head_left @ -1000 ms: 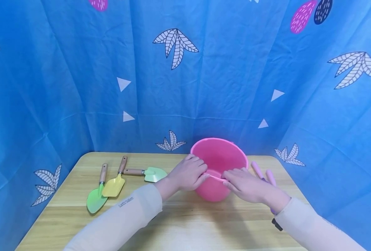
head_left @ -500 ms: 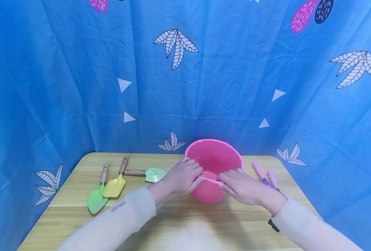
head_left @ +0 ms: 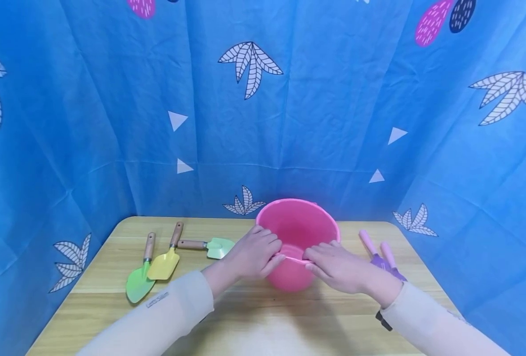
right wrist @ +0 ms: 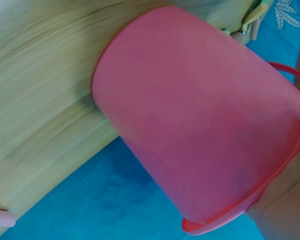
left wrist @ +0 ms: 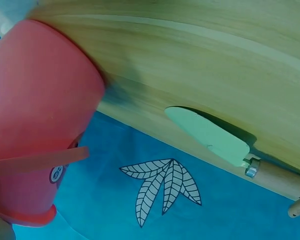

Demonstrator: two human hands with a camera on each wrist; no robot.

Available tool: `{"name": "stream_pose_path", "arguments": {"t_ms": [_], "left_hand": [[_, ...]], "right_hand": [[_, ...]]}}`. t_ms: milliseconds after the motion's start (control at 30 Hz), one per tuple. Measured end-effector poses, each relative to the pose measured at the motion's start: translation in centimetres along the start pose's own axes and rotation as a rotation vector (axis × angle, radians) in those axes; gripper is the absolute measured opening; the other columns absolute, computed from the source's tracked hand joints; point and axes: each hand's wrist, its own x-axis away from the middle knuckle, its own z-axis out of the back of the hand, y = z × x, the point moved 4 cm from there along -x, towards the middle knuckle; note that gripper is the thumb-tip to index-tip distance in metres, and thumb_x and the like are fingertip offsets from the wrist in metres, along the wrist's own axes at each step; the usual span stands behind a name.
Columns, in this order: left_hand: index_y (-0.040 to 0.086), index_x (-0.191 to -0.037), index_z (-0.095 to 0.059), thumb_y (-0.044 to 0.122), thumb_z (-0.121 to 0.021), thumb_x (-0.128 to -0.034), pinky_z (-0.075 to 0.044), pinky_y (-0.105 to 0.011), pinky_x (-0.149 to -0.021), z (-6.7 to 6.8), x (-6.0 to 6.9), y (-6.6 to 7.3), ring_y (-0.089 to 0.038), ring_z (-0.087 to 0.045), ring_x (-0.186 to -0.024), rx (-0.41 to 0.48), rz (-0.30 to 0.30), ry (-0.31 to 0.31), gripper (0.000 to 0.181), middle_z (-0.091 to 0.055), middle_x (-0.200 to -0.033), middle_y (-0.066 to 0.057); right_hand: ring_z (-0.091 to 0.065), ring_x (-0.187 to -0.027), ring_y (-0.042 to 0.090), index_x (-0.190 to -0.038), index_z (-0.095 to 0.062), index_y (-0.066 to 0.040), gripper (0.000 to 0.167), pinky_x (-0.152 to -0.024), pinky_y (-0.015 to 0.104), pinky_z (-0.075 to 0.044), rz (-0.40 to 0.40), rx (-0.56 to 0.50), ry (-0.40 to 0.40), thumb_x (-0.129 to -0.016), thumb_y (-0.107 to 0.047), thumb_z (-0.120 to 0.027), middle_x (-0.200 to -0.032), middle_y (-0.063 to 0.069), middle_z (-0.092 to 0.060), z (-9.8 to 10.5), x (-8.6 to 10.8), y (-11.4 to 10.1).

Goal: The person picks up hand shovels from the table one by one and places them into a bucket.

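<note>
A pink bucket (head_left: 296, 222) stands toward the back of the wooden table, its mouth facing up and slightly toward me. My left hand (head_left: 258, 252) grips the near left part of its rim, fingers curled inside and thumb outside. On the near right part of the same rim, my right hand (head_left: 336, 267) holds on in the same way. The right wrist view shows the bucket's side wall (right wrist: 190, 115) and base close up, with part of the hand at the rim. In the left wrist view the bucket's handle (left wrist: 40, 160) lies against its outside.
To the left lie a green trowel (head_left: 140, 283), a yellow shovel (head_left: 163, 265) and a pale green shovel (head_left: 220, 248), all with wooden handles. Purple tools with pink handles (head_left: 367, 241) lie on the right. Blue patterned cloth (head_left: 263, 123) hangs behind the table (head_left: 263, 326).
Both hands have moved a little to the left with the bucket, uncovering more of the purple tools. The shovels and trowel lie where they were.
</note>
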Motion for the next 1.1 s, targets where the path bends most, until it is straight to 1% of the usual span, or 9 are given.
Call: {"name": "stream_pose_path", "arguments": {"t_ms": [100, 233, 400, 633, 700, 867, 1100], "left_hand": [[0.023, -0.084, -0.051, 0.042, -0.045, -0.1021, -0.041, -0.034, -0.09, 0.3, 0.3, 0.1, -0.01, -0.046, -0.084, 0.006, 0.014, 0.0, 0.027, -0.049, -0.081, 0.01], [0.023, -0.085, -0.052, 0.042, -0.046, -0.1018, -0.041, -0.034, -0.09, 0.6, 0.7, 0.2, -0.01, -0.048, -0.084, 0.014, 0.025, 0.009, 0.026, -0.05, -0.08, 0.01], [0.024, -0.085, -0.053, 0.043, -0.046, -0.1011, -0.041, -0.034, -0.09, 0.6, 1.3, 0.2, -0.009, -0.047, -0.083, 0.01, 0.032, 0.022, 0.026, -0.05, -0.08, 0.01], [0.025, -0.085, -0.052, 0.045, -0.045, -0.1008, -0.041, -0.033, -0.089, 0.8, 1.8, 0.2, -0.009, -0.047, -0.084, 0.0, 0.045, 0.025, 0.027, -0.05, -0.081, 0.011], [0.025, -0.086, -0.053, 0.046, -0.047, -0.1001, -0.041, -0.033, -0.09, 0.8, 2.0, 0.2, -0.008, -0.047, -0.085, 0.004, 0.056, 0.025, 0.026, -0.051, -0.081, 0.011], [0.025, -0.087, -0.055, 0.046, -0.052, -0.0982, -0.042, -0.034, -0.091, 0.8, 2.5, 0.3, -0.007, -0.049, -0.086, 0.025, 0.082, 0.034, 0.024, -0.053, -0.082, 0.012], [0.025, -0.087, -0.055, 0.045, -0.053, -0.0977, -0.041, -0.034, -0.091, 1.2, 3.1, 0.5, -0.008, -0.049, -0.087, 0.034, 0.083, 0.052, 0.023, -0.055, -0.083, 0.011]], "right_hand": [[-0.047, -0.091, 0.004, -0.113, -0.057, -0.028, 0.029, -0.088, 0.037, -0.041, 0.011, 0.002, 0.001, -0.106, -0.048, -0.038, -0.088, -0.022, -0.05, 0.0, -0.1, -0.2], [-0.047, -0.091, 0.004, -0.113, -0.058, -0.026, 0.018, -0.088, 0.037, -0.042, 0.022, 0.009, 0.007, -0.106, -0.038, -0.045, -0.088, -0.022, -0.05, -0.2, -0.2, -0.5], [-0.047, -0.091, 0.004, -0.114, -0.058, -0.025, 0.019, -0.089, 0.037, -0.041, 0.042, 0.011, 0.008, -0.106, -0.037, -0.046, -0.088, -0.021, -0.05, -0.3, -0.4, -0.9], [-0.048, -0.093, 0.003, -0.115, -0.058, -0.027, 0.027, -0.09, 0.038, -0.043, 0.043, 0.004, 0.008, -0.107, -0.044, -0.039, -0.092, -0.023, -0.052, -0.3, -0.5, -1.3], [-0.048, -0.093, 0.004, -0.115, -0.059, -0.027, 0.03, -0.091, 0.039, -0.043, 0.046, 0.001, 0.009, -0.107, -0.046, -0.038, -0.092, -0.023, -0.052, -0.3, -0.5, -1.4], [-0.049, -0.092, 0.003, -0.115, -0.057, -0.03, 0.036, -0.091, 0.036, -0.042, 0.058, 0.014, 0.007, -0.106, -0.054, -0.031, -0.093, -0.023, -0.052, -0.4, -0.6, -1.7], [-0.05, -0.094, 0.002, -0.116, -0.057, -0.032, 0.04, -0.092, 0.037, -0.042, 0.071, 0.016, 0.007, -0.105, -0.057, -0.028, -0.095, -0.023, -0.053, -0.6, -0.7, -1.9]]}}
